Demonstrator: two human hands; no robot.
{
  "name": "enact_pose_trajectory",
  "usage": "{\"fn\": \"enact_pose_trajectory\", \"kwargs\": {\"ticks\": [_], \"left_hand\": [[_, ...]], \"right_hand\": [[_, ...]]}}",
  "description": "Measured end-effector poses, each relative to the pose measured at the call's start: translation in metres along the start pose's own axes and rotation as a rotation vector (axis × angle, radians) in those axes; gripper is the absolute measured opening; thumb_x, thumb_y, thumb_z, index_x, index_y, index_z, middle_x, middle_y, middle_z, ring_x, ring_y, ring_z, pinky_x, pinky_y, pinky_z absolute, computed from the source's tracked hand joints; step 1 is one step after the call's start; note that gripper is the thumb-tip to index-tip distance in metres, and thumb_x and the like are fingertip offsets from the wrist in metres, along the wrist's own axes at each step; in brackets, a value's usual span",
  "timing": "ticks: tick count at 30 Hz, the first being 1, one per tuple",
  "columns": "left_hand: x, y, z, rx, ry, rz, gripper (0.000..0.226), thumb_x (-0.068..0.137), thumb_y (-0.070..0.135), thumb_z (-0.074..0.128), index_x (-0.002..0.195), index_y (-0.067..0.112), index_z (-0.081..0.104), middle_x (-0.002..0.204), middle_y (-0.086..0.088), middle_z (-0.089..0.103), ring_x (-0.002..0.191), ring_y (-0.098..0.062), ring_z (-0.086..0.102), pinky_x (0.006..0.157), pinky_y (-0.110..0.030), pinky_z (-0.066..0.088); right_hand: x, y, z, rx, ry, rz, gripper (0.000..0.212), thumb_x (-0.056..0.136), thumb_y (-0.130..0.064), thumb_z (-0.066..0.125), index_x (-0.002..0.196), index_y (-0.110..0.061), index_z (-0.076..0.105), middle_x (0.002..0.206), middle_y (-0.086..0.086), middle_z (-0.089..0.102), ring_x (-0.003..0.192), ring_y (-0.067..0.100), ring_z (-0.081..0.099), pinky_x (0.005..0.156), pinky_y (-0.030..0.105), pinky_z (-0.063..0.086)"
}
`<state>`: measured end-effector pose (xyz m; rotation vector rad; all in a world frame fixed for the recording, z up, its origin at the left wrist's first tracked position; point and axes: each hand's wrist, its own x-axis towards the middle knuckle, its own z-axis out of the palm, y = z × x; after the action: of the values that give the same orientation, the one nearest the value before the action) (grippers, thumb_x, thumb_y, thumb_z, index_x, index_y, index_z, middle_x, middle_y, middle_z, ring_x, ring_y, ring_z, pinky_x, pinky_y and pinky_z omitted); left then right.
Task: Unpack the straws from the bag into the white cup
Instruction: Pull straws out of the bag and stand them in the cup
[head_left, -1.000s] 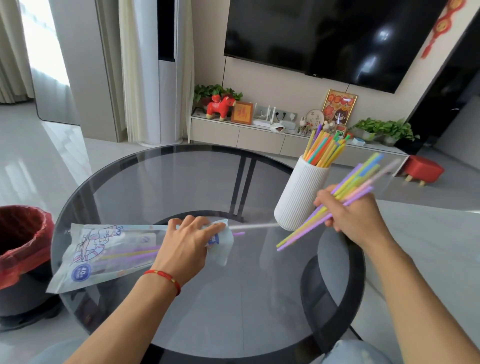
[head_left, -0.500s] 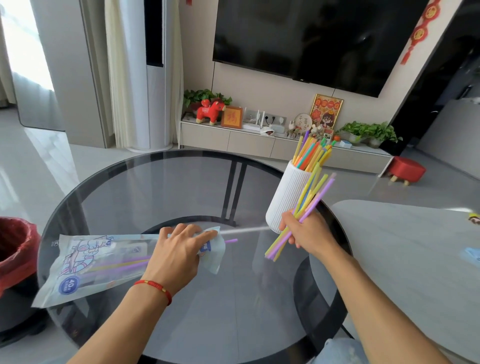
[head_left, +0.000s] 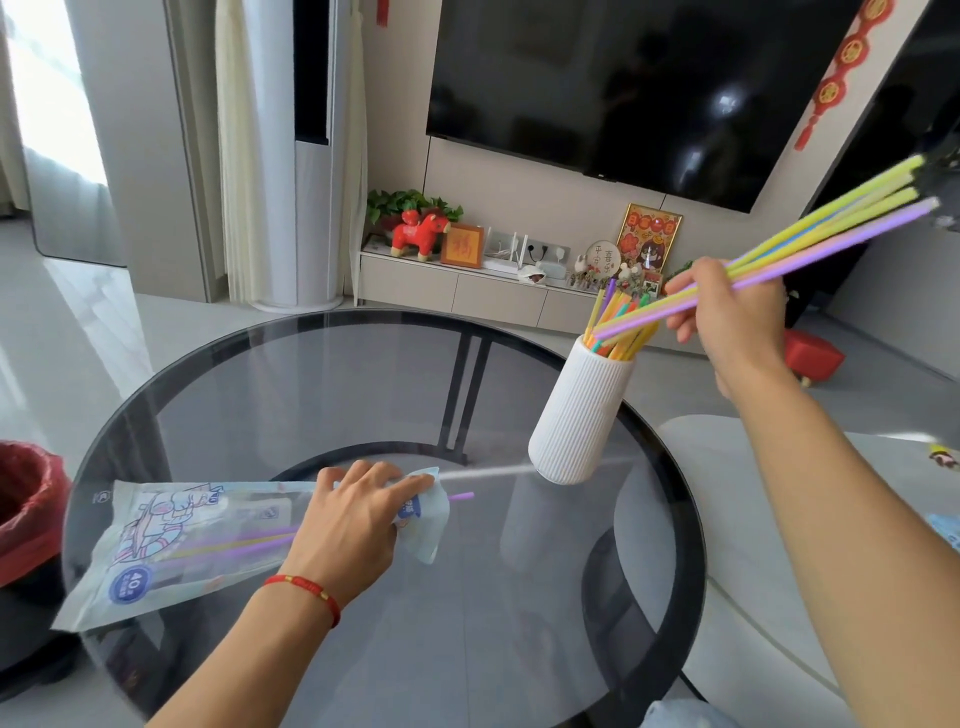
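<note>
Head view: round glass table (head_left: 311, 374), TV (head_left: 623, 88) behind; right hand (head_left: 727, 317) grip holds straws (head_left: 810, 234); left hand (head_left: 353, 525) flat pinning bag (head_left: 171, 545)

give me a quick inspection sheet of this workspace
surface: round glass table, dark rim
job's things: bag flat, a few straws inside, one poking out of its mouth; white cup upright, part full of straws
clutter: nothing seen on the table
hands: left hand pressing bag's open end; right hand holding a straw bundle slanted over the cup
cables: nothing seen
surroundings: TV, cabinet, red-lined bin
</note>
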<state>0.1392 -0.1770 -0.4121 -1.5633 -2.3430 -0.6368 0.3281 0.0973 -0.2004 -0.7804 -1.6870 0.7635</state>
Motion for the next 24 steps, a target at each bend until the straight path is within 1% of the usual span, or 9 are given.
{"fn": "enact_pose_trajectory", "kwargs": {"ticks": [5,8,10,13,15,17,20,22,24], "left_hand": [[0.000,-0.001,0.000,0.003,0.001,0.001,0.064,0.068,-0.001,0.072,0.121,0.035,0.064,0.107,0.001,0.069,0.093,-0.028,0.062,0.077,-0.044,0.046],[0.001,-0.001,0.000,0.000,0.003,-0.001,0.064,0.067,0.000,0.073,0.120,0.035,0.064,0.105,0.002,0.069,0.091,-0.028,0.062,0.076,-0.044,0.046],[0.001,-0.001,0.000,-0.001,0.006,-0.005,0.065,0.065,-0.002,0.072,0.119,0.035,0.065,0.104,0.003,0.069,0.089,-0.028,0.063,0.075,-0.044,0.047],[0.002,-0.002,0.000,-0.005,0.009,-0.008,0.067,0.062,-0.004,0.073,0.117,0.034,0.067,0.100,0.003,0.069,0.084,-0.028,0.063,0.072,-0.043,0.047],[0.001,-0.002,0.000,-0.004,0.011,-0.006,0.067,0.061,-0.004,0.074,0.116,0.033,0.067,0.099,0.002,0.070,0.083,-0.028,0.063,0.071,-0.044,0.048],[0.001,-0.002,0.001,-0.007,0.011,-0.005,0.067,0.061,-0.004,0.075,0.116,0.033,0.068,0.099,0.002,0.070,0.083,-0.028,0.063,0.071,-0.044,0.047],[0.001,-0.002,0.000,-0.014,0.010,-0.005,0.066,0.062,-0.002,0.076,0.118,0.034,0.067,0.100,0.002,0.070,0.084,-0.028,0.063,0.072,-0.043,0.047],[0.002,-0.002,0.000,-0.015,0.006,-0.008,0.065,0.064,-0.001,0.076,0.119,0.034,0.066,0.102,0.002,0.069,0.086,-0.028,0.063,0.073,-0.044,0.047],[0.002,-0.002,0.000,-0.017,0.004,-0.011,0.065,0.065,-0.001,0.076,0.119,0.034,0.066,0.102,0.002,0.069,0.087,-0.028,0.063,0.074,-0.044,0.046]], "right_hand": [[0.009,0.004,0.017,-0.234,-0.039,0.004,0.028,0.093,-0.023,0.052,0.085,-0.008,0.074,0.062,0.005,0.067,0.037,0.003,0.059,0.040,0.017,0.047],[0.010,0.005,0.026,-0.364,-0.093,0.029,0.032,0.095,-0.029,0.051,0.091,-0.010,0.077,0.079,0.006,0.070,0.071,0.021,0.069,0.050,0.023,0.043],[0.008,0.008,0.033,-0.453,-0.084,0.009,0.033,0.097,-0.032,0.051,0.091,-0.012,0.077,0.101,0.011,0.069,0.096,0.028,0.061,0.065,0.026,0.041],[0.003,0.014,0.044,-0.620,-0.096,-0.003,0.037,0.101,-0.039,0.051,0.114,-0.015,0.076,0.142,0.013,0.051,0.132,0.032,0.039,0.103,0.040,0.033],[-0.001,0.017,0.049,-0.614,-0.161,0.045,0.038,0.104,-0.041,0.048,0.130,-0.029,0.072,0.157,0.008,0.040,0.144,0.033,0.030,0.115,0.050,0.026],[-0.003,0.017,0.049,-0.552,-0.200,0.104,0.040,0.104,-0.041,0.049,0.139,-0.036,0.066,0.161,0.006,0.038,0.146,0.035,0.033,0.118,0.053,0.026],[-0.002,0.014,0.046,-0.296,-0.120,0.106,0.037,0.092,-0.044,0.067,0.124,-0.026,0.063,0.139,0.010,0.060,0.127,0.033,0.059,0.112,0.054,0.046],[-0.001,0.005,0.043,-0.116,-0.023,0.030,0.064,0.087,-0.037,0.076,0.141,-0.023,0.046,0.133,0.010,0.064,0.114,0.028,0.069,0.102,0.050,0.057],[0.002,-0.001,0.039,-0.059,0.044,-0.125,0.093,0.087,-0.022,0.079,0.159,-0.022,0.020,0.143,0.016,0.058,0.115,0.026,0.070,0.099,0.041,0.060]]}}
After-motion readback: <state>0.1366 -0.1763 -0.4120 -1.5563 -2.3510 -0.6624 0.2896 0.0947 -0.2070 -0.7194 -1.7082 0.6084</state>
